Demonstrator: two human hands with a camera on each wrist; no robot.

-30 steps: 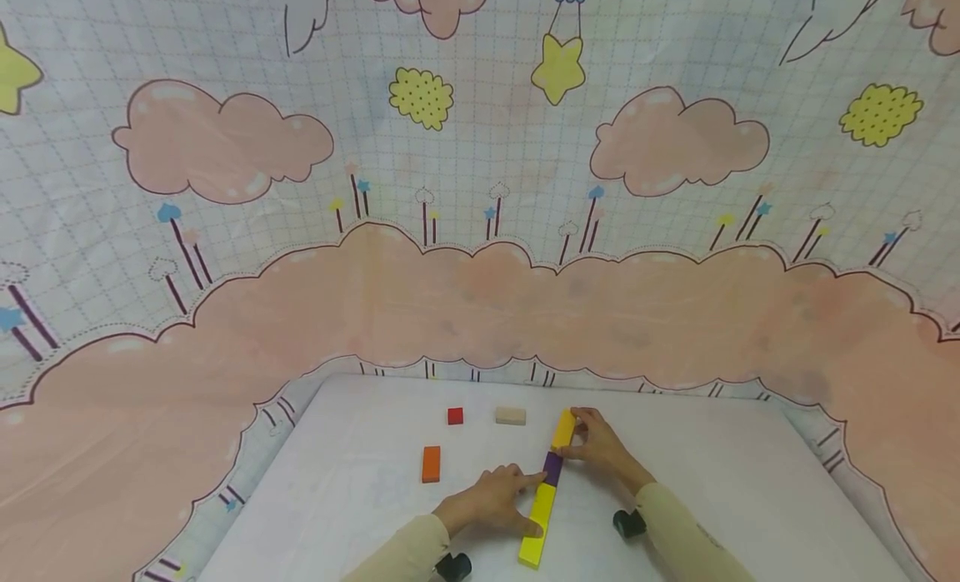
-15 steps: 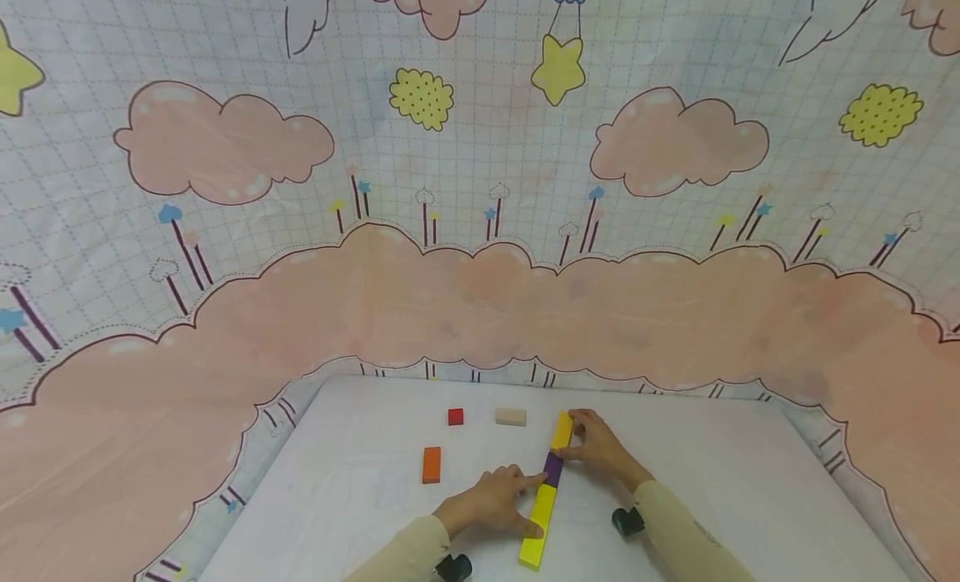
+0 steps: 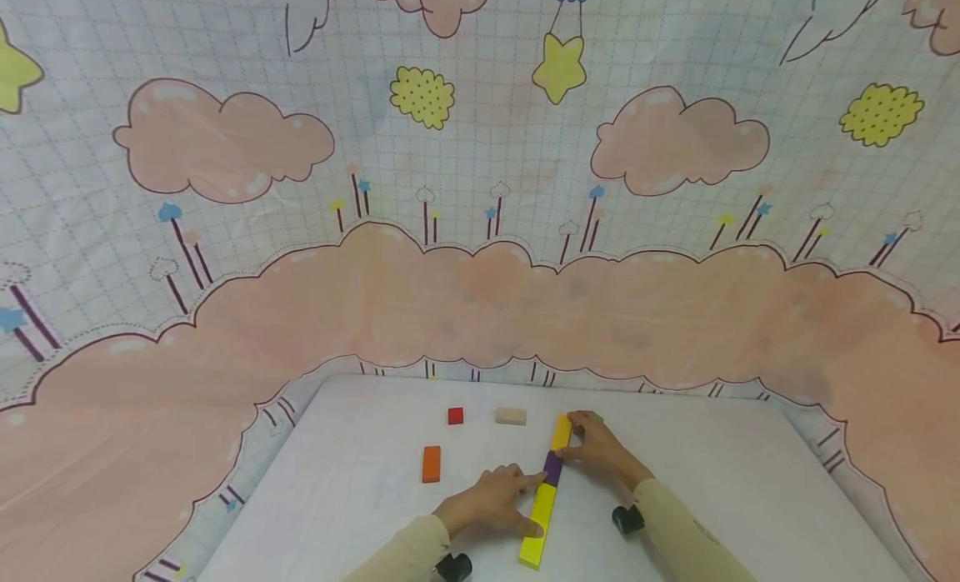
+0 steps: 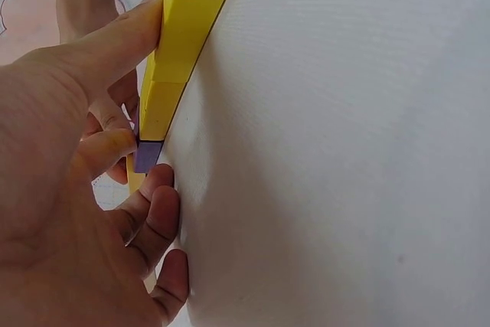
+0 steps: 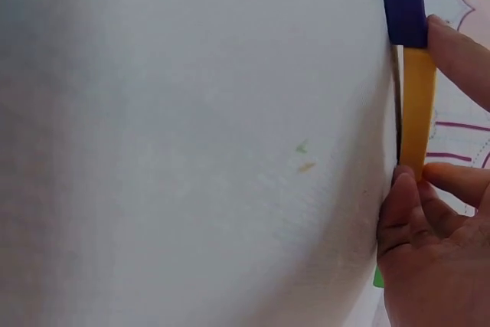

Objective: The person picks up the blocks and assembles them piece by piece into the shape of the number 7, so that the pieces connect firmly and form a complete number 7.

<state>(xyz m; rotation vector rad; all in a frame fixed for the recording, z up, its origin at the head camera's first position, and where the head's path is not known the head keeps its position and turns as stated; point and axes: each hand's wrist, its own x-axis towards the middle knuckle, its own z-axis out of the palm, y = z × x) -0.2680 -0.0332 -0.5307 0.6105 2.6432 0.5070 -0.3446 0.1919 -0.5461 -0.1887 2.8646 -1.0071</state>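
Blocks lie end to end in a slanting row. A bright yellow stretch, with a seam across it in the left wrist view, is at the near end. A purple block follows, then an amber-yellow block at the far end. My left hand lies along the row's left side, its straight thumb against the bright yellow part and its index fingertip touching the purple block. My right hand holds the amber block from the right, fingers bent at its far end and thumb by its joint with the purple block.
Left of the row lie an orange block, a small red block and a pale wooden block. A bit of a green thing shows behind my right hand. A patterned cloth rises behind the white tabletop.
The amber block's far end has shifted slightly left and nearer with my right fingers, more in line with the row. A green patch now shows behind that hand. My left hand stays put.
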